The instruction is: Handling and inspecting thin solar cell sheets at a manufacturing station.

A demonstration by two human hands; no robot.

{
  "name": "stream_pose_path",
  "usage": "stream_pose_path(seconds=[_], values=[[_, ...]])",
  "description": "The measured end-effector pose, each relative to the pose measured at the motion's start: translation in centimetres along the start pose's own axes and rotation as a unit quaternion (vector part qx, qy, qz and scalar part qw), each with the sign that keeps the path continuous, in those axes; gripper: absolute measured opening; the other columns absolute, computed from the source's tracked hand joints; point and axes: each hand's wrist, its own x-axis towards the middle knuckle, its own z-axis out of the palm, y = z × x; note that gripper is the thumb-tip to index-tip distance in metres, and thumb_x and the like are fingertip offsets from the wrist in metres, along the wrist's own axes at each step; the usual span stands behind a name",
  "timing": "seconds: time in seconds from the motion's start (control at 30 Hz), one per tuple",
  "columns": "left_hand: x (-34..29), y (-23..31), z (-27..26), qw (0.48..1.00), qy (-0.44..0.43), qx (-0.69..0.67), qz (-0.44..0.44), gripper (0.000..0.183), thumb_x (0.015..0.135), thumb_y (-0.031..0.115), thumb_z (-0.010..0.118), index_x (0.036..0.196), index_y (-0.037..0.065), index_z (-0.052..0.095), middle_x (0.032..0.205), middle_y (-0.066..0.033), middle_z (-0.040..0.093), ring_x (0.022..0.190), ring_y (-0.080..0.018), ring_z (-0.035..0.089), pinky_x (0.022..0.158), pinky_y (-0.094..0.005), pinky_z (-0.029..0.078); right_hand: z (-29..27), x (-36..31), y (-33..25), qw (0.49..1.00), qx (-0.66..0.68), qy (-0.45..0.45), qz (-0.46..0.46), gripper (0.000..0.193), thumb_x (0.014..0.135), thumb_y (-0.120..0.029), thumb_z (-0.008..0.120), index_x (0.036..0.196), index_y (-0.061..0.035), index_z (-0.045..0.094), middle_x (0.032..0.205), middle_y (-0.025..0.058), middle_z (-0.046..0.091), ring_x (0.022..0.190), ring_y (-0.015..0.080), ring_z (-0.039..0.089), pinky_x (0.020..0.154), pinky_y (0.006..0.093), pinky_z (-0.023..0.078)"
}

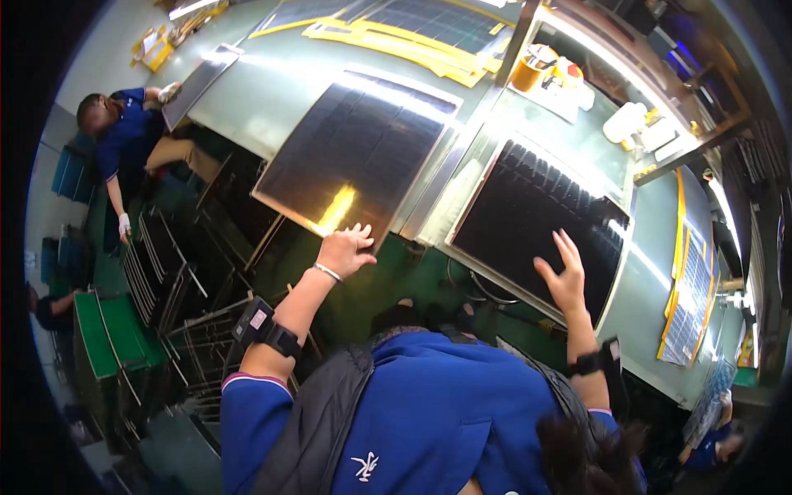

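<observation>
A dark glossy panel (355, 136) with a thin pale frame lies on the workbench ahead, left of centre, with a yellow reflection near its front edge. My left hand (348, 250) is at that panel's near edge, fingers apart and holding nothing; whether it touches the edge I cannot tell. To the right lies a second black panel (528, 239), its far part streaked with a row of light reflections. My right hand (565, 279) is over this panel, thumb and fingers spread, with nothing in it.
An orange container (532, 70) and white bottles (627, 124) stand at the back under a lit shelf. Yellow-edged panel sheets (412, 41) lie farther back. Metal racks (157, 264) stand at left, where a co-worker (132, 144) holds another panel (198, 87).
</observation>
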Motion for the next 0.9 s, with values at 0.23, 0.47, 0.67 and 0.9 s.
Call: stream_pose_path(seconds=[0.23, 0.47, 0.67, 0.9], values=[[0.3, -0.2, -1.9, 0.996, 0.091, -0.024, -0.01, 0.048, 0.068, 0.035, 0.072, 0.106, 0.007, 0.064, 0.125, -0.0136, 0.056, 0.108, -0.0283, 0.058, 0.089, -0.0362, 0.048, 13.8, 17.8, -11.4, 0.947, 0.071, -0.207, -0.237, 0.039, 0.084, -0.016, 0.061, 0.122, -0.0081, 0.055, 0.129, 0.0162, 0.051, 0.118, 0.033, 0.049, 0.098, 0.0378, 0.041], [0.7, 1.7, 3.2, 0.989, 0.124, 0.068, -0.044, 0.038, 0.071, 0.022, 0.063, 0.102, 0.002, 0.056, 0.118, -0.0182, 0.055, 0.099, -0.0323, 0.058, 0.084, -0.039, 0.05, 23.9, 23.3, -8.8, 0.909, -0.024, -0.255, -0.33, 0.046, 0.081, -0.02, 0.063, 0.123, -0.0068, 0.054, 0.139, 0.021, 0.038, 0.131, 0.045, 0.029, 0.107, 0.052, 0.026], [-1.0, 1.3, 1.7, 0.994, 0.078, 0.048, 0.052, 0.024, 0.077, 0.02, 0.058, 0.086, -0.003, 0.062, 0.115, -0.0197, 0.055, 0.104, -0.0304, 0.057, 0.083, -0.0383, 0.051, 20.6, 22.8, -9.6, 0.886, 0.035, -0.315, -0.34, 0.064, 0.066, -0.043, 0.077, 0.12, -0.0137, 0.061, 0.141, 0.0242, 0.036, 0.133, 0.0476, 0.023, 0.108, 0.0517, 0.024], [-1.7, 0.0, 4.1, 0.966, 0.251, -0.045, 0.049, 0.014, 0.084, 0.008, 0.054, 0.094, 0.0, 0.06, 0.105, -0.0169, 0.063, 0.098, -0.0278, 0.062, 0.087, -0.0362, 0.052, 19.0, 23.9, -10.8, 0.85, -0.042, -0.353, -0.389, 0.08, 0.052, -0.058, 0.08, 0.123, -0.0254, 0.06, 0.145, 0.0255, 0.027, 0.135, 0.0481, 0.017, 0.11, 0.0522, 0.019]])
